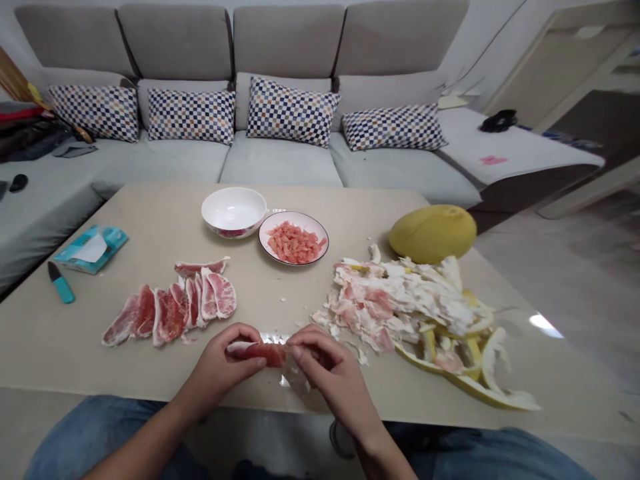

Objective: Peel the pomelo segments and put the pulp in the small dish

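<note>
Two hands together above tabletop (55, 340): left hand (217, 373) and right hand (330, 377) pinching pomelo segment (263, 353).

grey sofa (280, 163); four checkered cushions (290, 111); teal tissue packet (91, 249); teal-handled knife (61, 282); white bowl (233, 211); beige table (150, 227)

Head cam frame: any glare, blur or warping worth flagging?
Head view: hard glare on the glossy tabletop at right, a smaller patch just above the pomelo segment. Wide-angle bowing curves the sofa and tabletop edges. Light is soft, shadows faint; left hand and right hand look slightly soft, no heavy blur.
</note>
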### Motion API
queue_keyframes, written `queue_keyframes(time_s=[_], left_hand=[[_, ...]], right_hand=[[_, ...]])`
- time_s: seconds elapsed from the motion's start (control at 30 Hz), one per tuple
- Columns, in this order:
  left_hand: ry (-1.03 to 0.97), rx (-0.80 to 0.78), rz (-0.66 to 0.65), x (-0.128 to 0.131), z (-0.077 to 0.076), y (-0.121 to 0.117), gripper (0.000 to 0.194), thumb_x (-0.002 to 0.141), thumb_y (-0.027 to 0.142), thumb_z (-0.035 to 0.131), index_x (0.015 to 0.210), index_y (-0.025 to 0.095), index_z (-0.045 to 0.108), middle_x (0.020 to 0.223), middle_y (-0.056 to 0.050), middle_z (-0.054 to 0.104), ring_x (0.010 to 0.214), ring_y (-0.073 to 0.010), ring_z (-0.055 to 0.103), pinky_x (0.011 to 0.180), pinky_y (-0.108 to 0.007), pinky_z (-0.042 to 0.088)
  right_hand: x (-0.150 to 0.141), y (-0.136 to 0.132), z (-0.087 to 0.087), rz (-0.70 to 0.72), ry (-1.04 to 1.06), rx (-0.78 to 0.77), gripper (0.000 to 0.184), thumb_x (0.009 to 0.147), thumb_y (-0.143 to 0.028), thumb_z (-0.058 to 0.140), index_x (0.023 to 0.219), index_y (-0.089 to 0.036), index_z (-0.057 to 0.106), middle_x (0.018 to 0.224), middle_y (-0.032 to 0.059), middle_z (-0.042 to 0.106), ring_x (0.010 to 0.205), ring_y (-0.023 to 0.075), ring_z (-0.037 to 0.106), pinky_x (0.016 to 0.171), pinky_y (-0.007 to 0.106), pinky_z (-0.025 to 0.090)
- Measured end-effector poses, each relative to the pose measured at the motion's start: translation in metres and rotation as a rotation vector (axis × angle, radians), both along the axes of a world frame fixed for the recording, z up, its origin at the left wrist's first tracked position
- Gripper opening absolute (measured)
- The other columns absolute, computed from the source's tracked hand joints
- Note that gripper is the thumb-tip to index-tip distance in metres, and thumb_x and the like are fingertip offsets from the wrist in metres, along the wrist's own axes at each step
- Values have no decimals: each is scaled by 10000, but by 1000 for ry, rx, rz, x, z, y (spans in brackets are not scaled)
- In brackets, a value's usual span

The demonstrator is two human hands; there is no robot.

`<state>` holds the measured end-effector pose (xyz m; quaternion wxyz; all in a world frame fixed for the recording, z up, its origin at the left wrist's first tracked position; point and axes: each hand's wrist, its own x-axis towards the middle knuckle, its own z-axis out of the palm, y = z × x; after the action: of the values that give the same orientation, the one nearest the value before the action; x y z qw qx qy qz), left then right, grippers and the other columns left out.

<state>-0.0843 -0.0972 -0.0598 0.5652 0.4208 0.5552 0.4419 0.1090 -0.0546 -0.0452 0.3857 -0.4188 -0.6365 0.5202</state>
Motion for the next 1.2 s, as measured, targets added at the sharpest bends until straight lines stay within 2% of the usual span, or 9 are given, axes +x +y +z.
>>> queue_keyframes(time_s=[0.1,0.2,0.27,0.33,0.43,0.57,0.67,0.77,1.2], left_hand=[[-131,-99,-19,-1,4,1,276,689,285,767,870,180,586,766,1,665,697,-129,583,645,-215,435],[-249,-115,-14,0,7,1,304,684,282,767,906,168,592,755,-1,657,679,-127,569,619,-218,439],[-256,-122,-9,0,7,1,370,677,287,770,986,165,607,814,-19,670,704,-141,582,606,-226,453],[-199,-125,-19,1,6,1,430,674,295,772,1056,167,619,884,-41,691,742,-160,605,621,-240,473],[-33,-103,-49,0,3,2,381,682,300,763,1026,173,657,917,-52,707,778,-181,630,682,-271,495],[194,81,-77,-2,0,4,277,696,278,742,954,186,695,978,-64,696,919,-220,631,826,-311,481],[268,155,-98,-3,1,4,253,716,290,730,947,194,696,977,-67,693,939,-221,628,858,-314,469],[297,126,-84,-3,2,3,255,702,321,751,914,190,696,943,-58,700,907,-213,636,829,-294,478],[-93,-44,-72,2,5,1,193,675,281,772,813,181,682,777,-33,741,769,-215,700,734,-320,538]], right_hand=[[14,9,0,-52,-64,28,273,874,-370,566,684,-190,644,705,13,573,562,118,478,525,244,383],[32,20,-7,-118,-291,166,341,862,-366,560,570,-190,565,629,11,531,595,148,504,593,275,422],[39,24,-13,-149,-410,249,177,823,-337,591,727,-196,636,805,50,607,703,182,559,677,315,464],[40,23,-15,-120,-419,272,156,831,-311,575,906,-208,665,986,82,640,835,211,599,774,357,483],[27,16,-7,-12,-317,191,196,900,-310,511,895,-216,683,916,65,685,855,203,628,788,337,496],[3,8,5,112,-191,127,196,829,-304,645,1005,-226,681,924,46,685,801,173,635,724,285,515],[-8,6,3,143,-167,137,116,808,-258,680,915,-219,699,862,35,674,780,161,622,708,273,501],[-13,4,-3,148,-140,130,73,825,-218,661,876,-220,713,845,30,673,762,149,621,696,265,495],[-17,1,-2,165,-29,-153,189,815,-368,648,839,-196,723,848,55,666,758,172,646,605,246,541]])
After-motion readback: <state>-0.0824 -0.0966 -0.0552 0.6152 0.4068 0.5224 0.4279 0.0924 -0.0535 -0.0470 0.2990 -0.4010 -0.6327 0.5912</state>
